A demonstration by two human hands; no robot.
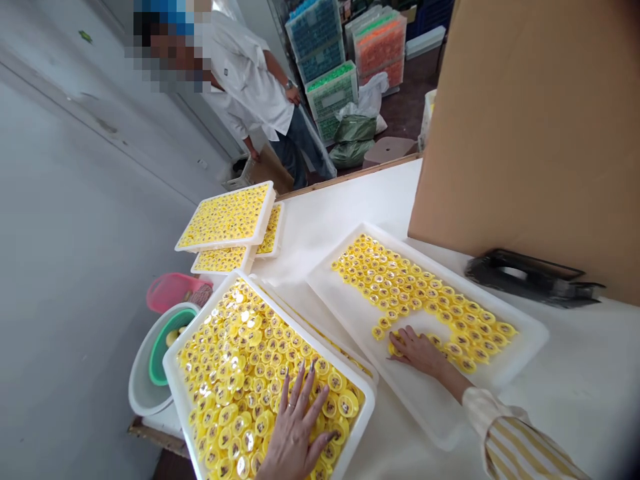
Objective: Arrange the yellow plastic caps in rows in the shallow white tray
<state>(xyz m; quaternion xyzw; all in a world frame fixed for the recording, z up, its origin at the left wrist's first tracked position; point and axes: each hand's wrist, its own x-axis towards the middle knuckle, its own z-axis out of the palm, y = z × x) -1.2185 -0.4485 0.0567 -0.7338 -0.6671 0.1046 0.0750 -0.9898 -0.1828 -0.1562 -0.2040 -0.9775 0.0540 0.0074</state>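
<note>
My left hand [296,427] lies flat with fingers spread on a white tray [173,363] packed full of small yellow round caps [235,347]. My right hand [417,351], in a striped sleeve, rests inside a second white tray [525,347] to the right. Its fingers curl over a few yellow caps [395,343] at the edge of a partial layer of caps [400,283]. The near part of that tray is bare.
More filled white trays [227,217] are stacked at the table's far left. A large cardboard sheet [530,127] stands on the right with a black tool [530,277] at its foot. Basins [145,373] sit below left. A person in white [250,80] stands beyond, near stacked crates [333,93].
</note>
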